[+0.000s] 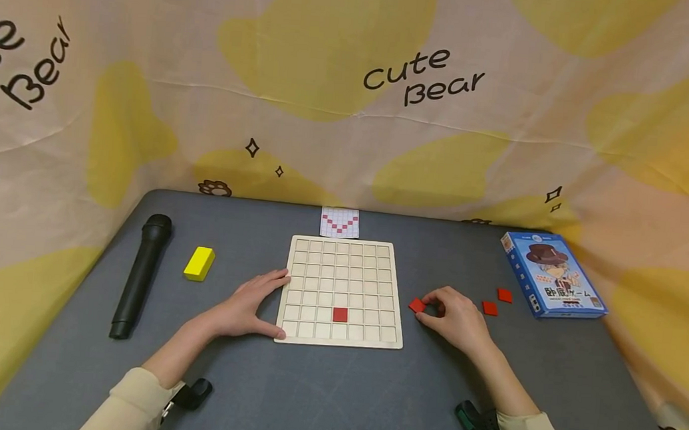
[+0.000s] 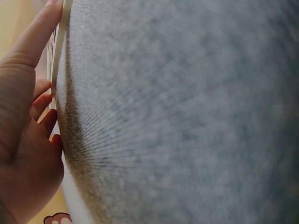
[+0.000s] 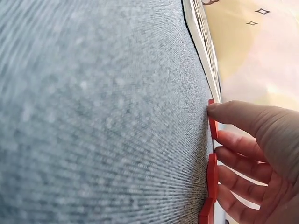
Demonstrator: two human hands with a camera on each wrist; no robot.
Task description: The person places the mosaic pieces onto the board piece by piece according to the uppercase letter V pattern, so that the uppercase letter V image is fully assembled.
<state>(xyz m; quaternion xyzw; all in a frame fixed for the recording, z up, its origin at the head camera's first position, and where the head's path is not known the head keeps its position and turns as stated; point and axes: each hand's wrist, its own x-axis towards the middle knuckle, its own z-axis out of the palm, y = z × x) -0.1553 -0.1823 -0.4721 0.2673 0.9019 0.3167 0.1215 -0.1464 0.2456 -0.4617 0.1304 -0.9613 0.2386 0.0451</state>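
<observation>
A pale wooden grid board point(image 1: 369, 287) lies flat on the grey table, with one red square tile point(image 1: 340, 314) in a cell of its lower half. My left hand point(image 1: 246, 307) rests against the board's left edge, thumb at the near corner and fingers spread farther up. Right of the board, my right hand point(image 1: 456, 318) pinches another red tile point(image 1: 416, 304) between thumb and index finger, low at the tabletop. Two more red tiles, one nearer point(image 1: 490, 308) and one farther point(image 1: 504, 295), lie beyond that hand. In the right wrist view the thumb presses the pinched tile point(image 3: 213, 126).
Behind the board is a small card point(image 1: 340, 223) printed with a V of red squares. A yellow block point(image 1: 200, 263) and a black microphone point(image 1: 141, 277) lie at the left. On the right is a blue game box point(image 1: 556, 276). A patterned curtain point(image 1: 329, 94) hangs behind the table.
</observation>
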